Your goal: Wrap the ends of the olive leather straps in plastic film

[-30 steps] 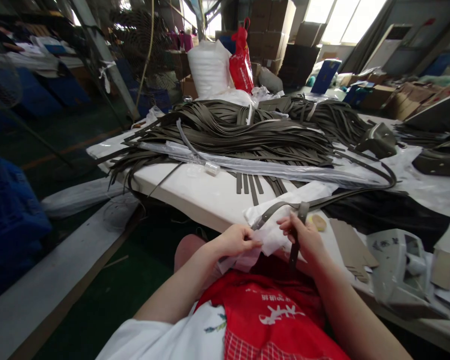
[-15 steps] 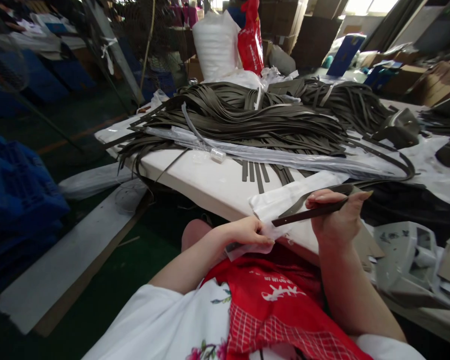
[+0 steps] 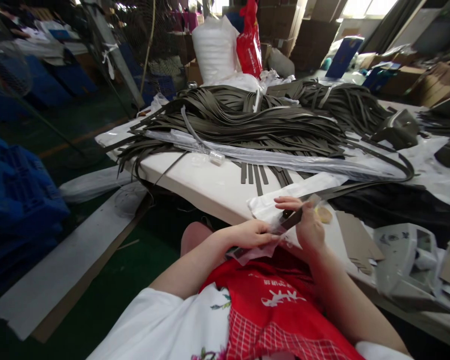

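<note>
Lower centre, at the table (image 3: 210,186) edge: the right hand (image 3: 308,229) has come down, gripping the strap (image 3: 291,219) end, which now meets the plastic bag (image 3: 260,251) pinched by the left hand (image 3: 252,234).

Left hand (image 3: 253,234), right hand (image 3: 308,229) on strap (image 3: 291,219)

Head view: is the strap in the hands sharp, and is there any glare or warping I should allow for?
Head view: the strap held by the right hand is slightly soft, as is the plastic sleeve pinched by the left hand; head view, top-right windows blow out white; head view, wide-angle bowing curves the table edge.
</note>
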Action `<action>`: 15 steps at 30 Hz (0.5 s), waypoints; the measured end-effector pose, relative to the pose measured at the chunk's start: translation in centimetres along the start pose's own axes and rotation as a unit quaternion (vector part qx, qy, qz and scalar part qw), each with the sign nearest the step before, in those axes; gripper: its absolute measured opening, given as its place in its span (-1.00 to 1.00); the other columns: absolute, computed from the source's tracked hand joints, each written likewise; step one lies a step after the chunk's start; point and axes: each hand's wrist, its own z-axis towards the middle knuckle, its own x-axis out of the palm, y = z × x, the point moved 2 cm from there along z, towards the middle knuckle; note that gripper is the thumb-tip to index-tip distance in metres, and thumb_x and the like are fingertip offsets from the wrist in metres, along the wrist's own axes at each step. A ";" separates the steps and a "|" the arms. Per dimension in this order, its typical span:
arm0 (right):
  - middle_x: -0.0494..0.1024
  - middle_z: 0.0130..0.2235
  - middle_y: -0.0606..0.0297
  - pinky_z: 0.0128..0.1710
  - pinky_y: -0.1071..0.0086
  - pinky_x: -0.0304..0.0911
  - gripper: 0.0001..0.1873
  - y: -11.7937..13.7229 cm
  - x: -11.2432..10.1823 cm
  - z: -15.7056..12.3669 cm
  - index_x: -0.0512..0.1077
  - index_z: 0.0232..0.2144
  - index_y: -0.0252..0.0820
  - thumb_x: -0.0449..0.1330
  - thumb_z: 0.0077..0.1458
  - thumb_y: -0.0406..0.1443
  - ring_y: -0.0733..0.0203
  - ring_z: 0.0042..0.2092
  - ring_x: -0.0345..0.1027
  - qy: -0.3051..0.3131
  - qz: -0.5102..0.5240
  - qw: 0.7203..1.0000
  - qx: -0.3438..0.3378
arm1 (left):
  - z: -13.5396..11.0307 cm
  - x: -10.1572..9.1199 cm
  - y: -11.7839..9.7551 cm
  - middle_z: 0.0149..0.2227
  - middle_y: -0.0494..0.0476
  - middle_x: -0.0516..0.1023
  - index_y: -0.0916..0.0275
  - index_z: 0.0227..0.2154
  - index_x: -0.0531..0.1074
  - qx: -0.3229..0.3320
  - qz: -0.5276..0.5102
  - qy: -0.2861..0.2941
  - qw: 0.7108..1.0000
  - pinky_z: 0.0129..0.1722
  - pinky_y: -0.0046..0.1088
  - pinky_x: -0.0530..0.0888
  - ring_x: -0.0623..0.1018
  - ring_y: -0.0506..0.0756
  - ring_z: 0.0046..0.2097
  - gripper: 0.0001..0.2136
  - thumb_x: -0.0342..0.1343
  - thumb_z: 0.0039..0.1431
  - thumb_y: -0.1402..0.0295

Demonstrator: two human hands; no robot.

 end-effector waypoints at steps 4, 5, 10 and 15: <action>0.49 0.10 0.22 0.32 -0.05 -0.14 -0.48 -1.3 0.9 -0.9 0.59 -0.16 0.00 -0.13 0.33 0.02 -0.04 0.27 0.13 0.083 -0.176 0.979 -0.062 | 0.6 0.5 0.2 -0.38 0.12 0.50 0.33 -0.34 0.45 0.037 -0.050 -0.094 0.994 -0.28 -0.48 0.41 0.46 0.03 -0.34 -0.61 -0.13 0.35 0.13; 0.46 0.13 0.19 0.31 -0.06 -0.12 -0.52 -1.8 0.7 -0.9 0.56 -0.11 -0.02 -0.07 0.30 0.02 -0.06 0.27 0.12 0.066 -0.187 0.978 -0.060 | 0.6 0.5 0.4 -0.36 0.14 0.50 0.34 -0.31 0.45 0.039 -0.074 -0.116 0.990 -0.27 -0.46 0.43 0.48 0.04 -0.34 -0.61 -0.13 0.35 0.12; 0.55 -0.11 0.12 -0.01 0.08 0.29 -0.51 -4.5 -1.4 -1.0 0.45 -0.12 -0.17 0.27 0.03 0.04 -0.01 -0.06 0.39 -0.134 -0.037 0.983 0.117 | 0.3 0.3 1.3 -0.37 0.07 0.48 0.35 0.01 0.39 0.020 -0.134 -0.184 0.974 -0.43 -0.53 0.41 0.39 -0.07 -0.51 -0.62 -0.09 0.34 0.17; 0.59 -0.25 0.25 -0.33 0.27 0.33 -0.57 -4.8 -0.5 -2.0 0.48 -0.19 -0.09 0.35 -0.06 -0.01 0.10 -0.27 0.43 -0.026 0.268 0.888 0.373 | 0.2 0.5 1.8 -0.32 0.05 0.55 0.18 0.37 -0.15 0.018 -0.131 -0.183 0.974 -0.44 -0.54 0.40 0.41 -0.08 -0.54 -0.34 0.01 0.30 0.31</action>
